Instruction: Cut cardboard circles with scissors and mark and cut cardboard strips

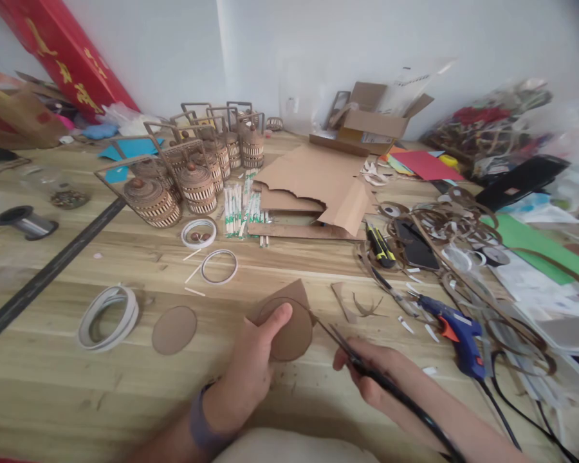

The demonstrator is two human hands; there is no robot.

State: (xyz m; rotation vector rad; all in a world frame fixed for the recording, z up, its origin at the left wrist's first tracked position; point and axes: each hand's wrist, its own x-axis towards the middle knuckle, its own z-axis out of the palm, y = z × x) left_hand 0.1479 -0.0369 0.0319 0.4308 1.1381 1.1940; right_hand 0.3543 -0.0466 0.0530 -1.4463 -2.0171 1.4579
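My left hand is closed on a brown cardboard piece, thumb pressed on its face; the piece has a rounded edge and a pointed corner at the top. My right hand grips black scissors, whose blades meet the right edge of the cardboard. A finished cardboard disc lies flat on the wooden table to the left. Small cardboard offcuts lie just right of the blades.
A blue and orange glue gun with a black cord lies at right. Rolls of tape sit left and centre. Woven miniature baskets, torn cardboard sheets, a utility knife, cardboard rings and coloured paper crowd the back and right.
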